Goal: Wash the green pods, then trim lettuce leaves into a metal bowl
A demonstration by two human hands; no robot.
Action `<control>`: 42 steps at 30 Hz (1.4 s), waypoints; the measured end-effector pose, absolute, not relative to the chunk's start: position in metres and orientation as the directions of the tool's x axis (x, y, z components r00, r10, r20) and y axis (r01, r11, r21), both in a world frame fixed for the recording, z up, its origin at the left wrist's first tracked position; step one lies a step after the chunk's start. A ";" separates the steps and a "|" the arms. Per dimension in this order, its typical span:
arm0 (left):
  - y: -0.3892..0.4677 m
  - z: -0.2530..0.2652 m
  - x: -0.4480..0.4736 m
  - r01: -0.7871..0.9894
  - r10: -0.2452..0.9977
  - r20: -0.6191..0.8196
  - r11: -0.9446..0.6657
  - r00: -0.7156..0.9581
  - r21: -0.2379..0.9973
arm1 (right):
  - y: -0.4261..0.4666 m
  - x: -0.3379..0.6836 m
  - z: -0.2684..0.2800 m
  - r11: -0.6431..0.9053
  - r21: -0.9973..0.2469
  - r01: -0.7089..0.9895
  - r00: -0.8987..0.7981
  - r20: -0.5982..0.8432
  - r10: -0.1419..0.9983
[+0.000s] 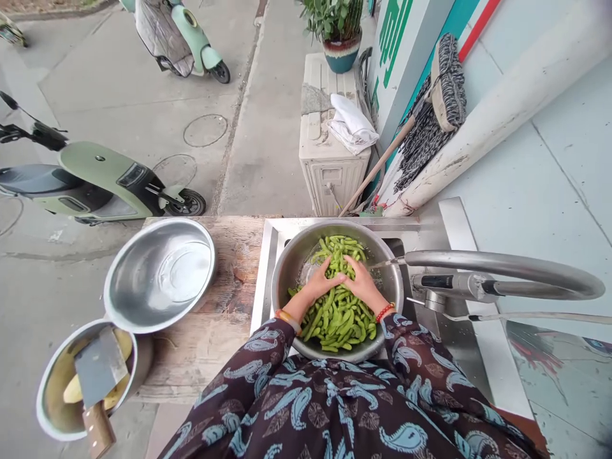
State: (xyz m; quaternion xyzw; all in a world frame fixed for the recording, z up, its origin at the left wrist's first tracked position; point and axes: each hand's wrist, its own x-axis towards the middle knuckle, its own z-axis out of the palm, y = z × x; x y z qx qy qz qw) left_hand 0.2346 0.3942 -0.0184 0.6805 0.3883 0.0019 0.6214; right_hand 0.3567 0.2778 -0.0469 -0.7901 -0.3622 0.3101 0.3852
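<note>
Green edamame pods [337, 325] fill a round metal basin [281, 274] in the sink, with some water showing near its far side. My left hand [321, 282] is in the heap, its fingers curled around pods on the left. From the other side my right hand [362, 284] cups pods too, its thumb close to or touching the left thumb. The fingertips of both hands are partly hidden among the pods. Beside my right hand, the faucet [478, 260] reaches over the basin's rim, and a stream of water runs from its spout.
An empty metal bowl [143, 280] rests on the wooden board [234, 319] to the left. Below it, a pot [48, 395] holds peeled yellowish pieces and a cleaver [100, 366]. A white cloth [351, 124] lies on the outdoor unit [329, 166]; a mop [415, 137] leans nearby.
</note>
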 end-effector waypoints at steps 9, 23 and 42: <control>0.419 -0.001 0.225 0.364 0.697 -0.271 0.015 0.664 0.931 | 0.253 0.387 -0.007 -0.338 -0.844 0.418 0.589 -0.032 0.808; 0.409 -0.033 0.246 0.321 0.585 -0.369 0.190 0.722 0.928 | 0.294 0.350 -0.048 -0.419 -0.813 0.405 0.539 -0.158 0.827; 0.431 -0.031 0.258 0.334 0.533 -0.364 0.157 0.764 0.930 | 0.299 0.380 -0.051 -0.489 -0.844 0.220 0.529 -0.318 0.787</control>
